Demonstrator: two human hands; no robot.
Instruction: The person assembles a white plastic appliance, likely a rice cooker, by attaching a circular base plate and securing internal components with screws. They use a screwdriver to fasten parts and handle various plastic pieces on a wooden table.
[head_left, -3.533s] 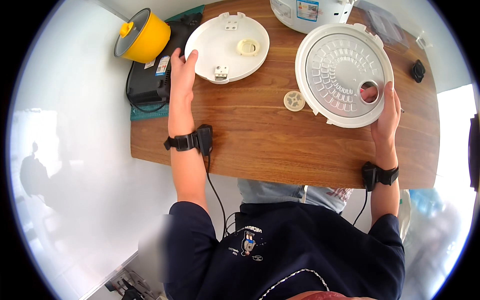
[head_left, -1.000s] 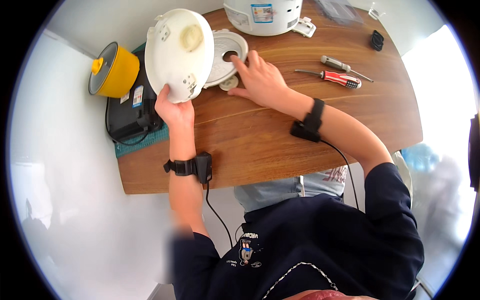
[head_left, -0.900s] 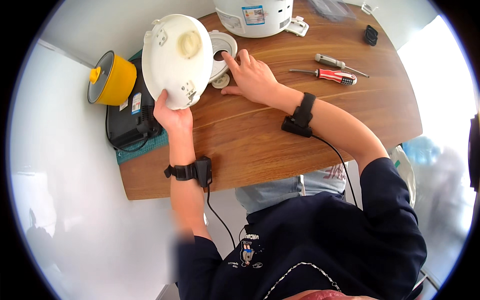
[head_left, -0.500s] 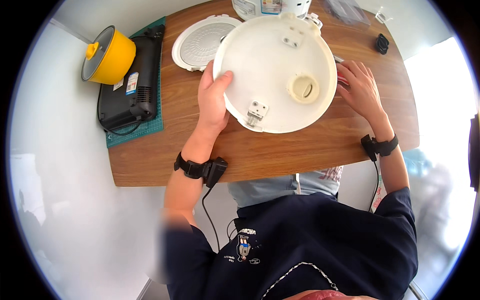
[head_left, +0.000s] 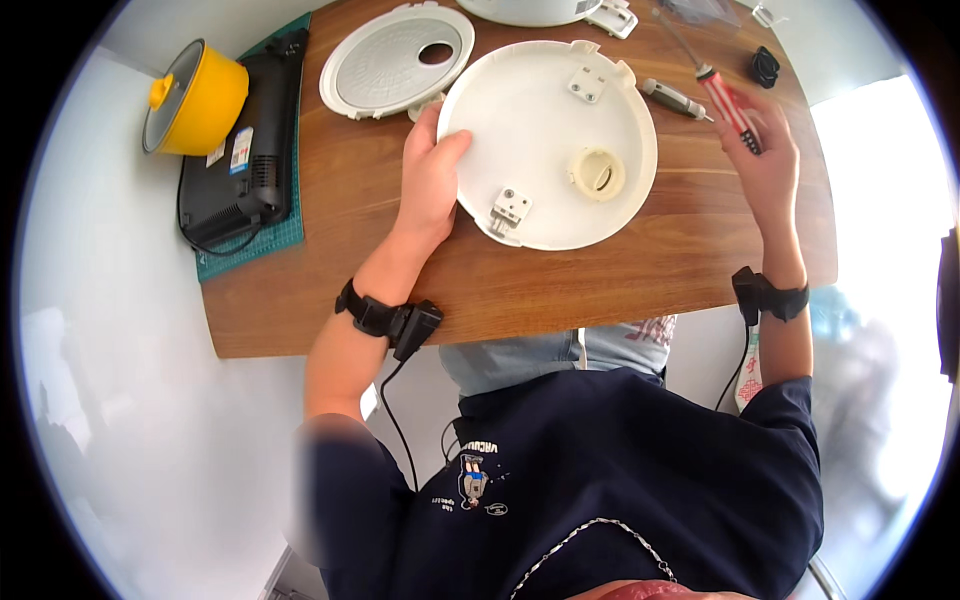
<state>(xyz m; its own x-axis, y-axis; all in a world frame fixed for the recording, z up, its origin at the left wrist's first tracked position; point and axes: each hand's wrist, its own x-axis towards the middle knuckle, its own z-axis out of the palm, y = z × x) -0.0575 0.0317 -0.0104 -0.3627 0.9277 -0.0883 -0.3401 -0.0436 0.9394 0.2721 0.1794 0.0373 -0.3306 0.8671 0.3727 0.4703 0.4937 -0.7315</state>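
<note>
Wooden desk (head_left: pixel 300 310), pale walls behind: left hand (head_left: pixel 430 175) on white round cover (head_left: pixel 540 130), right hand (head_left: pixel 768 155) gripping red-striped screwdriver (head_left: pixel 720 97).
Cover sits mid-desk, inner face up, between far and near edges; flat or slightly lifted, can't tell. Left thumb over its left rim, fingers behind. Right hand closed round the driver handle near the right edge, shaft toward the far edge, clear of the cover. Progress as judged: the metal disc (head_left: pixel 385 70) is apart from the cover, lying toward the far edge; upper fitting (head_left: pixel 588 84), lower fitting (head_left: pixel 511 207) and cream ring (head_left: pixel 598 174) still on cover; no driver work on them yet. Grey screwdriver (head_left: pixel 674 98) lies right of cover; yellow pot (head_left: pixel 207 105) and black appliance (head_left: pixel 240 165) along left edge.
</note>
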